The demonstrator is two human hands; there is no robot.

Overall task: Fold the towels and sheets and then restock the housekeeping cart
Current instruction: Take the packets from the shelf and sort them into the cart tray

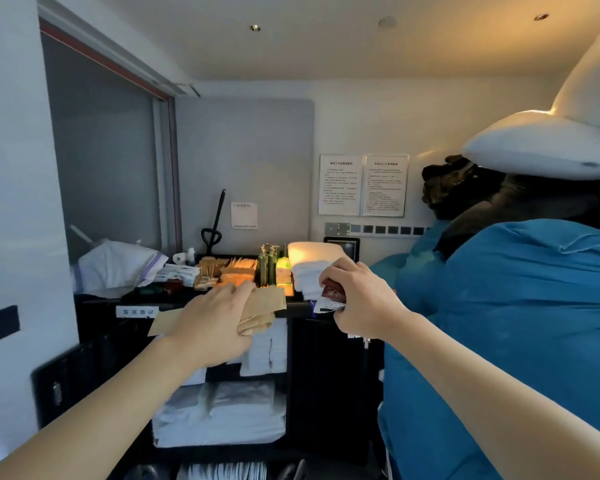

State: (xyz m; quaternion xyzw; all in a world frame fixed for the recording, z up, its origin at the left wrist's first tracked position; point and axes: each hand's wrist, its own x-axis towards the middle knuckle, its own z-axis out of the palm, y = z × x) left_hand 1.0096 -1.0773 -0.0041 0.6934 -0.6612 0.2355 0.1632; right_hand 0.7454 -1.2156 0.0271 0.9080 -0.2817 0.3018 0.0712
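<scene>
A black housekeeping cart point(298, 341) stands in front of me. Folded white towels point(222, 414) lie on its lower shelf, with more hanging on the shelf above. My left hand point(212, 323) holds several flat brown paper packets point(262, 308) just before the cart's top edge. My right hand point(361, 301) pinches a few small sachets point(331, 297), dark red and white, beside a stack of white towels point(312, 271) on the cart top. The top tray holds green bottles point(267, 265) and small boxed amenities point(219, 268).
A large blue laundry bag point(516, 341) fills the right side, with white pillows point(548, 140) and a dark bundle on top. A white linen bag point(115, 265) sits at the cart's left end. Walls close in left and behind.
</scene>
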